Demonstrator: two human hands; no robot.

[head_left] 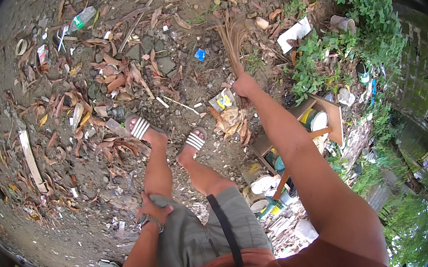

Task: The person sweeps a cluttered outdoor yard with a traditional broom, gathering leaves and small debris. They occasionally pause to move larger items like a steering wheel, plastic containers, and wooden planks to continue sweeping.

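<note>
My right hand (244, 84) is closed round the bound end of a stick broom (233, 40). The broom's thin brown bristles fan out away from me over the dirt, slightly blurred at the tips. Just left of that hand lie a crumpled yellow-and-white wrapper (222, 100) and a clump of dry brown leaves (231, 120). A small blue packet (200, 55) lies left of the bristles. My left hand (154, 210), with a watch (151, 221) at the wrist, rests on my left leg at the hem of the grey shorts (183, 228), its thumb apart and nothing held.
Dry leaves and litter cover the ground, with a plastic bottle (81, 19) far left and a wooden strip (31, 161) at left. A wooden frame (332, 119) with tubs stands under my right arm. Green plants (317, 62) and a mossy block wall (420, 71) border the right.
</note>
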